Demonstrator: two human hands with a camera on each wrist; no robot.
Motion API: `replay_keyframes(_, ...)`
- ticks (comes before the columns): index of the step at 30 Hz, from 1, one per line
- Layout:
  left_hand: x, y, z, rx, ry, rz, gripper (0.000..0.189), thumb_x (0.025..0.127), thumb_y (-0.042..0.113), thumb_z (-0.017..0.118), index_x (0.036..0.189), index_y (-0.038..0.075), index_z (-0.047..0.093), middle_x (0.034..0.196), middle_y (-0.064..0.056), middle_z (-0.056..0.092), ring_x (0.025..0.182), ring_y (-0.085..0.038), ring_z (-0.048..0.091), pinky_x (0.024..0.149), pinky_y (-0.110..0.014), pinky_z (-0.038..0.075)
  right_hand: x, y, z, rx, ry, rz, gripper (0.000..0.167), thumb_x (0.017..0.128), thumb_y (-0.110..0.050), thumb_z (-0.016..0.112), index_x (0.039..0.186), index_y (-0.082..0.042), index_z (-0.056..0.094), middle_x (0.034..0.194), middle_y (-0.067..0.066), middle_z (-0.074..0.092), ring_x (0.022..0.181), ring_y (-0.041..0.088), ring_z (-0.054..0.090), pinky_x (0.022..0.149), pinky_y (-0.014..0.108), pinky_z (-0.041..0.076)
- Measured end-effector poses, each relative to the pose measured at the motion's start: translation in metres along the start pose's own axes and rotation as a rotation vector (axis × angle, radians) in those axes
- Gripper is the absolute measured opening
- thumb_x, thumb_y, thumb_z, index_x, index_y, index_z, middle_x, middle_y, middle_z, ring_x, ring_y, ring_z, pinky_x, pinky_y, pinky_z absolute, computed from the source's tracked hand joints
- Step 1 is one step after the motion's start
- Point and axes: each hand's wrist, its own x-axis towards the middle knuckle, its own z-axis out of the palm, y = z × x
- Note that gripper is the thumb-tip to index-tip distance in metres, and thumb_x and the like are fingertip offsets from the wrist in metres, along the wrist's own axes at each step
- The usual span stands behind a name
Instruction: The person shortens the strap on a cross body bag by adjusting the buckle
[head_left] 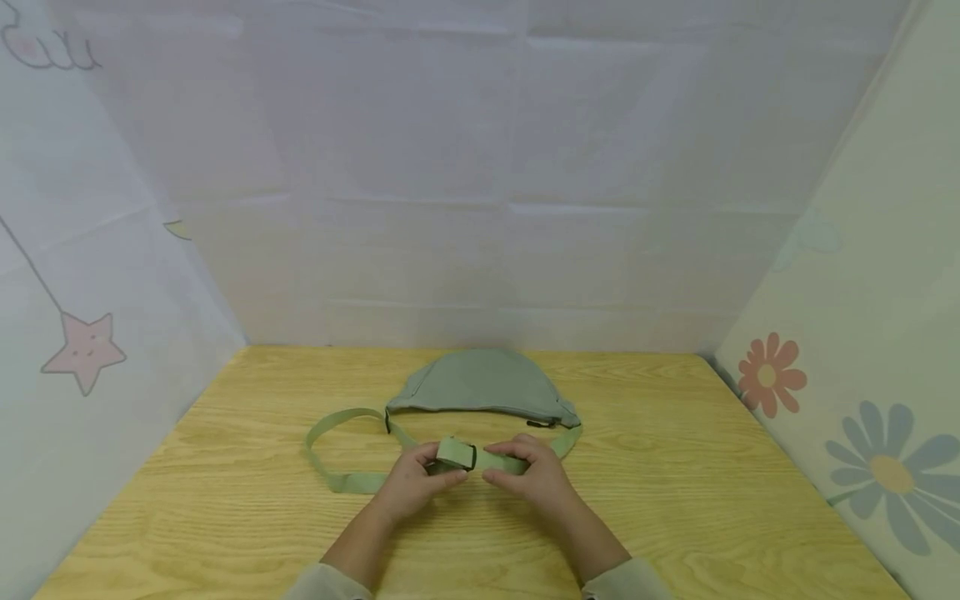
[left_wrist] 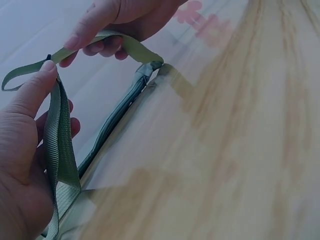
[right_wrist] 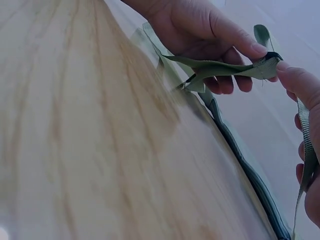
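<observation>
The fingers of the left hand [head_left: 415,482] and right hand [head_left: 538,475] pinch the strap [head_left: 495,460] beside its buckle [head_left: 473,457]; keeping the strap untwisted should help.

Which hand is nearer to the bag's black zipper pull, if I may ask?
Right: the right hand pinches the strap just on the near side of the zipper pull; the left hand is farther off, to the left.
</observation>
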Motion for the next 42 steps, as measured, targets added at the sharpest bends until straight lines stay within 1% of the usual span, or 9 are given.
replay_keyframes(7,0.001,-0.001,0.004,-0.036,-0.068,0.019,0.04,0.091,0.014,0.069,0.126,-0.004,0.06,0.124,-0.025,0.063,0.104,-0.002,0.063,0.091,-0.022,0.051,-0.001,-0.003,0.003,-0.019,0.004,-0.042,0.035,0.08,-0.021,0.082,0.111,-0.007,0.074,0.091,0.006,0.064,0.079,0.004,0.051,0.067,0.021,0.046)
replay_keyframes(11,0.002,-0.001,0.005,-0.012,-0.046,0.015,0.038,0.09,0.014,0.07,0.123,-0.003,0.062,0.12,-0.023,0.066,0.101,-0.003,0.064,0.089,-0.023,0.051,-0.002,-0.004,0.003,-0.054,-0.004,-0.068,0.043,0.078,-0.023,0.083,0.116,-0.007,0.072,0.093,0.004,0.064,0.079,0.004,0.05,0.067,0.021,0.045)
replay_keyframes(16,0.002,-0.001,0.005,0.012,-0.012,0.023,0.034,0.09,0.014,0.071,0.118,-0.004,0.064,0.114,-0.021,0.068,0.097,-0.002,0.064,0.087,-0.024,0.052,-0.002,-0.003,0.001,-0.158,-0.014,-0.089,0.054,0.075,-0.029,0.084,0.124,-0.011,0.068,0.091,-0.004,0.061,0.078,0.005,0.045,0.068,0.021,0.042)
replay_keyframes(23,0.0,0.0,0.004,-0.013,-0.016,0.004,0.037,0.091,0.012,0.069,0.123,-0.005,0.062,0.12,-0.025,0.065,0.1,-0.001,0.063,0.086,-0.022,0.051,-0.001,0.001,-0.005,-0.351,-0.022,-0.096,0.053,0.076,-0.028,0.085,0.123,-0.012,0.067,0.088,-0.009,0.058,0.079,0.01,0.046,0.069,0.024,0.04)
replay_keyframes(26,0.0,0.001,0.003,-0.008,-0.013,-0.006,0.039,0.091,0.012,0.069,0.125,-0.005,0.061,0.122,-0.027,0.063,0.1,0.0,0.062,0.085,-0.021,0.051,0.0,0.005,-0.009,-0.407,-0.033,-0.109,0.051,0.075,-0.029,0.086,0.119,-0.012,0.068,0.089,-0.01,0.061,0.08,0.009,0.051,0.087,0.037,0.043)
replay_keyframes(31,0.0,0.003,0.003,0.007,-0.001,-0.029,0.039,0.09,0.013,0.07,0.125,-0.004,0.062,0.122,-0.026,0.064,0.098,0.0,0.062,0.084,-0.021,0.051,0.001,0.011,-0.013,-0.464,-0.05,-0.132,0.045,0.071,-0.029,0.088,0.109,-0.015,0.067,0.085,-0.011,0.062,0.076,0.004,0.055,0.109,0.06,0.027)
replay_keyframes(34,0.0,0.003,0.003,0.0,0.008,-0.032,0.04,0.09,0.013,0.07,0.125,-0.005,0.062,0.121,-0.026,0.064,0.097,-0.001,0.062,0.083,-0.021,0.051,0.001,0.013,-0.013,-0.48,-0.031,-0.144,0.038,0.073,-0.027,0.087,0.105,-0.017,0.067,0.083,-0.012,0.062,0.078,0.004,0.056,0.106,0.056,0.034)
replay_keyframes(38,0.0,0.002,0.003,-0.006,0.032,-0.021,0.04,0.09,0.013,0.071,0.124,-0.005,0.062,0.119,-0.025,0.064,0.095,-0.001,0.061,0.082,-0.022,0.051,-0.002,0.014,-0.013,-0.438,0.005,-0.13,0.025,0.079,-0.024,0.082,0.101,-0.022,0.07,0.091,-0.012,0.067,0.086,0.007,0.059,0.088,0.037,0.048)
replay_keyframes(42,0.001,0.002,0.002,-0.003,0.055,-0.007,0.037,0.089,0.011,0.071,0.121,-0.006,0.063,0.116,-0.026,0.065,0.094,-0.001,0.062,0.082,-0.022,0.051,-0.003,0.012,-0.013,-0.393,0.008,-0.117,0.026,0.083,-0.023,0.079,0.108,-0.018,0.073,0.102,-0.008,0.07,0.087,0.007,0.061,0.075,0.025,0.05)
